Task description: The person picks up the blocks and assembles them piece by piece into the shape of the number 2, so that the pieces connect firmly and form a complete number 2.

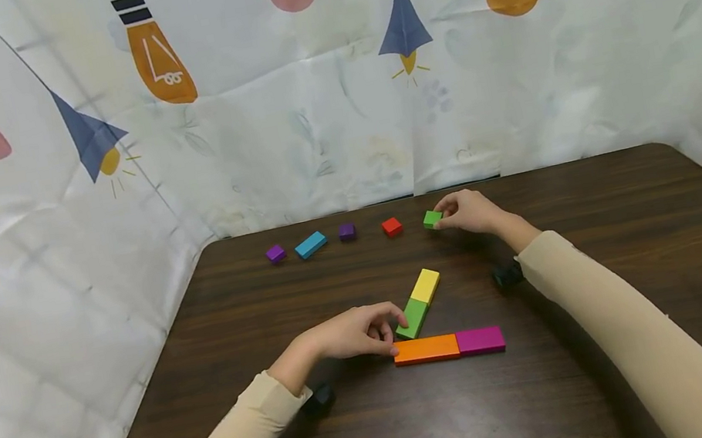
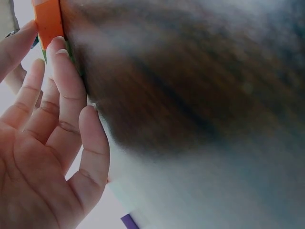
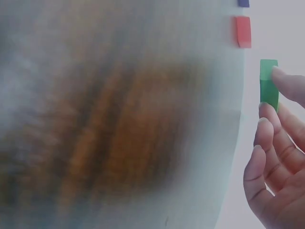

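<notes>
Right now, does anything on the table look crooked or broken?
Nothing looks broken. The yellow block and long green block slant away from the orange block and magenta block, which lie in a straight line. That looks crooked, but might be on purpose.

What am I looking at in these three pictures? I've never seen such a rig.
There's no machine, only a person's left hand and right hand. The wide picture is taken from the head; the others, partly blurred, from each wrist. On the table, farther back, lie a violet block, blue block, purple block and red block; nearer, a yellow block meets a long green block end to end, and an orange block meets a magenta block. The right hand pinches a small green block; the left hand touches the orange block's left end.
</notes>
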Available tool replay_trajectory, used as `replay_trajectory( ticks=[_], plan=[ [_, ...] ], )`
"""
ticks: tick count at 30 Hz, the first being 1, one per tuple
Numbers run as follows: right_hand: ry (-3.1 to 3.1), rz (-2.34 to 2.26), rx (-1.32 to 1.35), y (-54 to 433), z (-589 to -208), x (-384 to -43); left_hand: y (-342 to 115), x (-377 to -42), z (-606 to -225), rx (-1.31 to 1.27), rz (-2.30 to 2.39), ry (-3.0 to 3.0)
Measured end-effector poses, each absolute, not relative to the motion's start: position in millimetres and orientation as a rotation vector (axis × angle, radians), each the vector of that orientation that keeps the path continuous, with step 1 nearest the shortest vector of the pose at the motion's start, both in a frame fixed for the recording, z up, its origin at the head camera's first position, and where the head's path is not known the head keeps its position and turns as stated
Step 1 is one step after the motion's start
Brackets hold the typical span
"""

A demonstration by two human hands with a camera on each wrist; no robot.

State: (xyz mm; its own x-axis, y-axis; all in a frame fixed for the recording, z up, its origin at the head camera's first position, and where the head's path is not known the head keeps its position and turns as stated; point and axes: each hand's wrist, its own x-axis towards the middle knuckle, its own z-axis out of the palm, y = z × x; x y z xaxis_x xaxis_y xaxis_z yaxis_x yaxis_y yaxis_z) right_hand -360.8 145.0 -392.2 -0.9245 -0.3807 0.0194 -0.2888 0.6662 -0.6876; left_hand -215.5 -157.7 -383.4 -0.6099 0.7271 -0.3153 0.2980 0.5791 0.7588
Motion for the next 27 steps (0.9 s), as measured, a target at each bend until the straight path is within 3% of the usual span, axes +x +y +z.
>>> replay_trajectory(
  ticks=[27],
  plan=[
    [2.652,-1.043,-0.698,141.7,-391.4,-342.0,-158.0,-218.0,-384.9,0.818,0.883,2.188]
  ],
)
